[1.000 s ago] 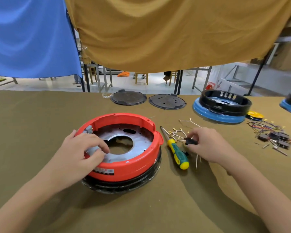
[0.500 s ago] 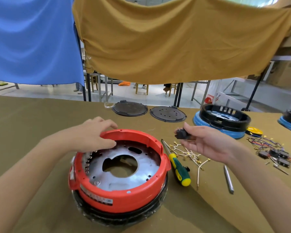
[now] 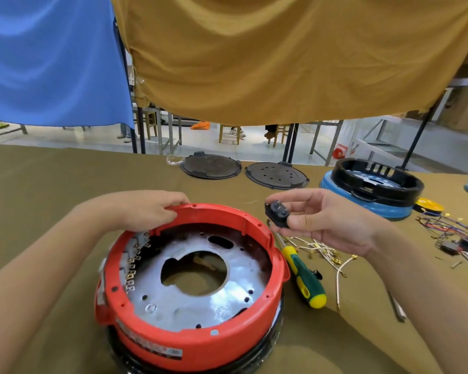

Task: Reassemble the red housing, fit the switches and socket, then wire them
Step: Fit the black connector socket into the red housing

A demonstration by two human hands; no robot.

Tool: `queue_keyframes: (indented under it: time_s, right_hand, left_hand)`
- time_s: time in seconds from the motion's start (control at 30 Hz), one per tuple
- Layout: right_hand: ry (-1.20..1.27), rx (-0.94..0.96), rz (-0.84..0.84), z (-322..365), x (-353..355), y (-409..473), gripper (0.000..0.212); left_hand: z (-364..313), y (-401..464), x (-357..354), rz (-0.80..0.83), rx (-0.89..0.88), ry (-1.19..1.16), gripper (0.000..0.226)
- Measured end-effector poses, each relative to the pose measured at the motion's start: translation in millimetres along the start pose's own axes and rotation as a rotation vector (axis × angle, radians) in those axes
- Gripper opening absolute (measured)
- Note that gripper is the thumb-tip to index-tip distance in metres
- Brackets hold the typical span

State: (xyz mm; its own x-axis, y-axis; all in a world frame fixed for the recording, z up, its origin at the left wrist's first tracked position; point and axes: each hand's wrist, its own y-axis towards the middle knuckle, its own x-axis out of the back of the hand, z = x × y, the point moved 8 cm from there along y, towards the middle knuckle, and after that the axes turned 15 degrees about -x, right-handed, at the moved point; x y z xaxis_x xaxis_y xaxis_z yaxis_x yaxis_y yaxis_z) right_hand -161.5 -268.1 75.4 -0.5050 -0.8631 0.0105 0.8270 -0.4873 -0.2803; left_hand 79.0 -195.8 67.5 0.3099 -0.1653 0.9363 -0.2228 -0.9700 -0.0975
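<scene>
The red housing [image 3: 260, 319] sits upside down on a black base in front of me, with a silver metal plate [image 3: 173, 306] inside it. Switch terminals [image 3: 135, 255] line its inner left wall. My left hand [image 3: 143, 209] grips the housing's far-left rim, fingers curled over the edge. My right hand [image 3: 324, 220] hovers above the table right of the housing and pinches a small black socket [image 3: 277, 214] between thumb and fingers, its pins facing me.
A green and yellow screwdriver [image 3: 303, 276] lies right of the housing beside loose white wires [image 3: 319, 249]. Coloured wires and small parts [image 3: 457, 236] lie far right. Two black round lids [image 3: 276, 175] and a blue-based black housing [image 3: 373, 184] stand at the back.
My right hand has lifted the black socket off the table and turned it toward me. My left hand moved from the housing's inside to its far rim. The view came closer.
</scene>
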Motion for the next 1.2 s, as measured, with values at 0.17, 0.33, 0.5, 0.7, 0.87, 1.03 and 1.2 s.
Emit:
queue_keyframes:
  time_s: [0.17, 0.33, 0.5, 0.7, 0.87, 1.03, 1.2]
  right_hand:
    - [-0.132, 0.027, -0.115, -1, -6, -5, 0.042]
    - [-0.339, 0.029, -0.339, 6, -6, -21, 0.034]
    - [-0.555, 0.079, -0.454, 16, -18, -29, 0.024]
    - [-0.535, 0.113, -0.438, 5, -21, -32, 0.025]
    - [-0.330, 0.066, -0.361, -9, -14, -26, 0.030]
    - [-0.227, 0.053, -0.283, -15, -15, -20, 0.029]
    - [-0.311, 0.040, -0.327, -12, -14, -26, 0.028]
  left_hand:
    - [1, 0, -4, 0.025, 0.014, 0.058, 0.025]
    - [2, -4, -3, 0.070, 0.056, 0.096, 0.018]
    - [6, 0, -2, 0.038, 0.069, 0.139, 0.014]
    - [3, 10, -11, -0.037, -0.015, 0.042, 0.015]
    - [3, 11, -11, -0.052, -0.020, 0.058, 0.014]
    - [4, 10, -12, -0.054, -0.017, 0.055, 0.014]
    - [3, 10, -12, -0.063, -0.016, 0.054, 0.014]
